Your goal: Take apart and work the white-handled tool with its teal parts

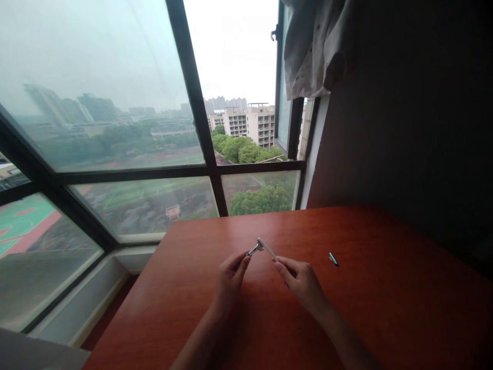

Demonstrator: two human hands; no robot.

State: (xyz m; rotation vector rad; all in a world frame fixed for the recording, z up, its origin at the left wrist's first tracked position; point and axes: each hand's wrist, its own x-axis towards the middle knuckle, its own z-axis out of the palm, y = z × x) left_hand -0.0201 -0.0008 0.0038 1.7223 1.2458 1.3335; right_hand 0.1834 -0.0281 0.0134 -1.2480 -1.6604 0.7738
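Note:
Both my hands are raised just above a reddish-brown wooden table [385, 308]. My left hand [230, 280] pinches a small silver metal pen part [254, 250] between thumb and fingers. My right hand [300, 280] pinches a thin pale pen barrel or refill [267, 249] by its near end. The two pieces meet at their tips between the hands. A small teal pen cap [333, 258] lies on the table to the right of my right hand, apart from it.
A large window with a dark frame [200, 123] stands beyond the table's far and left edges, looking out on buildings, trees and sports courts. A pale cloth [316, 46] hangs at the upper right. A dark wall [416, 128] borders the table's right side.

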